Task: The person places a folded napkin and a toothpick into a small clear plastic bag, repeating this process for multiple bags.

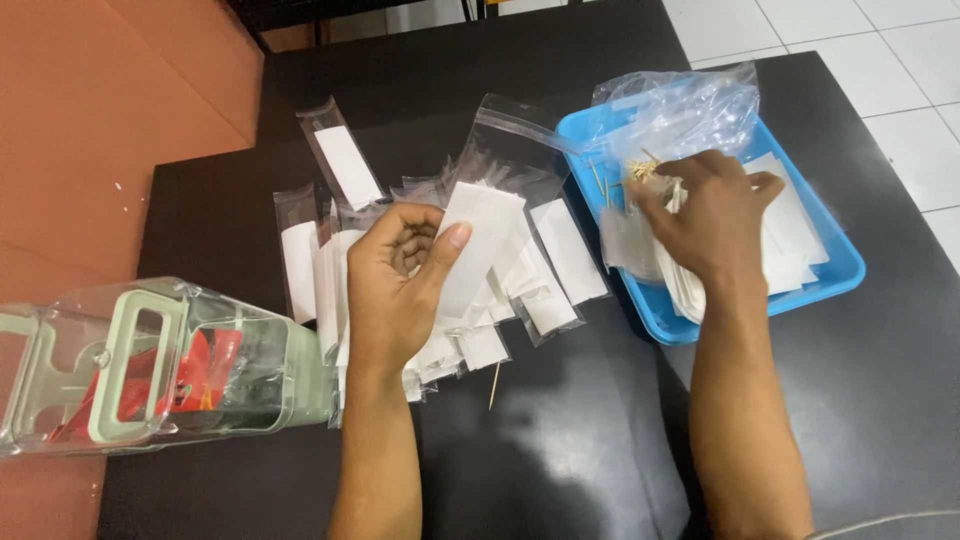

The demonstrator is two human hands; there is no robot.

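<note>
Small clear zip sachets [545, 255] with white paper inserts lie heaped at centre frame, one [340, 160] apart at upper left. A crumpled clear plastic bag [680, 105] sits in the blue tray's [840, 275] upper part.

black table [560, 470] | white tiled floor [880, 40] | orange-brown surface [90, 110]

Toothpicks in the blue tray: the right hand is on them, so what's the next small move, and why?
Probably pinch a few toothpicks free with the right hand and carry them to the small clear sleeve that the left hand holds up above the pile. The right fingertips already touch the bundle in the blue tray, and one toothpick lies stray on the black table.
</note>
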